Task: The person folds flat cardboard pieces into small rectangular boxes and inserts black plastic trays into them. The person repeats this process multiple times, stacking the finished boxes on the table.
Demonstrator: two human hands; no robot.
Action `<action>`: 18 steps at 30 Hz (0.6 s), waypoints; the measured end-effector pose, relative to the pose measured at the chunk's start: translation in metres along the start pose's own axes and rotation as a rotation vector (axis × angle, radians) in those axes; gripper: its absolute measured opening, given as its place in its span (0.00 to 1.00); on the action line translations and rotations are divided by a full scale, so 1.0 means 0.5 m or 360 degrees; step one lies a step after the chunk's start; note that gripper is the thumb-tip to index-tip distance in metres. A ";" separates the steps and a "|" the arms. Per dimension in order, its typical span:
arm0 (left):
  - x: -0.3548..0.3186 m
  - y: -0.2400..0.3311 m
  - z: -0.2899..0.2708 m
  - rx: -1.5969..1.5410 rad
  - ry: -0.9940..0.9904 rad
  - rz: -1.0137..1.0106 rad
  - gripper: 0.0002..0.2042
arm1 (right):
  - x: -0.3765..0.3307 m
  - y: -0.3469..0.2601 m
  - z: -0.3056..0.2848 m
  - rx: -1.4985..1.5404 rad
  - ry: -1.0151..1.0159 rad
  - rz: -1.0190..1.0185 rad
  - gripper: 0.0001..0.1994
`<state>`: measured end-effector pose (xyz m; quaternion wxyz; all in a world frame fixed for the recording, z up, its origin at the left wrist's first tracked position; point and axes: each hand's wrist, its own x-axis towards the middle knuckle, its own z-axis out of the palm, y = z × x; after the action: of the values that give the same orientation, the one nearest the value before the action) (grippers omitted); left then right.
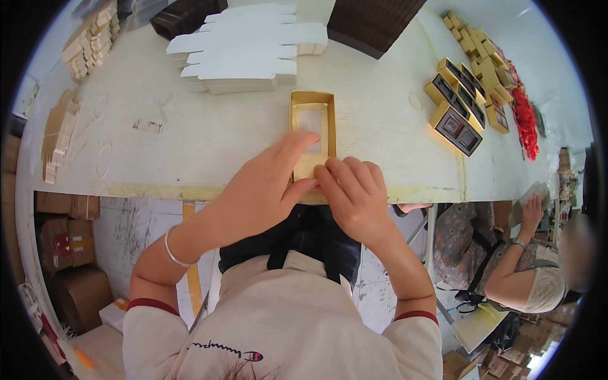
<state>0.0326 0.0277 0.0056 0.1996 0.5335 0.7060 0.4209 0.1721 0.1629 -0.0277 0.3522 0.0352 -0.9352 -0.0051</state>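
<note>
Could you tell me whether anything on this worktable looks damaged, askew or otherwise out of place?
Nothing stands out. Both hands, left hand and right hand, press the near end of the gold box lid, which lies flat and intact.

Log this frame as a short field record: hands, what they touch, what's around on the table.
left hand: fingers pressed on the near end of the gold box lid
right hand: fingertips on the same near end, beside the left hand
gold box lid: flat on the table, clear window panel facing up
white flat cartons: stacked beyond the lid
finished gold boxes: grouped at far right
red items: along the right edge
another person: seated at lower right, holding a flat piece
</note>
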 end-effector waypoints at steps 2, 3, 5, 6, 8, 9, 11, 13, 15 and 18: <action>-0.006 -0.010 0.008 0.0362 0.0234 0.0340 0.17 | 0.004 0.000 -0.003 0.0044 -0.0083 0.0017 0.15; -0.009 -0.015 0.011 0.0515 0.0305 0.0466 0.15 | 0.007 -0.002 -0.004 0.0068 -0.0156 0.0056 0.14; -0.011 -0.020 0.013 0.0689 0.0219 0.0595 0.11 | 0.017 -0.007 -0.011 0.0116 -0.0304 0.0137 0.11; -0.012 -0.026 0.014 0.0681 0.0138 0.0575 0.10 | 0.020 -0.005 -0.014 0.0203 -0.0404 0.0160 0.11; -0.005 -0.039 0.014 0.0661 -0.0025 0.0534 0.09 | 0.029 0.007 -0.017 0.0377 -0.0605 0.0205 0.09; 0.003 -0.036 0.008 0.0672 -0.0153 0.0446 0.08 | 0.040 0.010 -0.022 0.0421 -0.0719 0.0250 0.08; 0.016 -0.022 -0.009 0.0691 -0.0406 0.0268 0.08 | 0.058 0.015 -0.034 0.0509 -0.0947 0.0338 0.07; 0.023 -0.014 -0.023 0.0618 -0.0540 0.0239 0.10 | 0.062 0.024 -0.039 0.0676 -0.1005 0.0406 0.07; 0.026 0.000 -0.044 0.0591 -0.0592 0.0260 0.16 | 0.063 0.043 -0.053 0.0794 -0.1069 0.0361 0.06; 0.034 0.019 -0.085 0.0766 -0.0426 0.0441 0.27 | 0.062 0.086 -0.087 0.0814 -0.1167 0.0153 0.05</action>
<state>0.0012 0.0278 0.0399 0.0994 0.7072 0.6734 0.1908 0.1748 0.2043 0.0268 -0.0226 0.0736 -0.9700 0.2304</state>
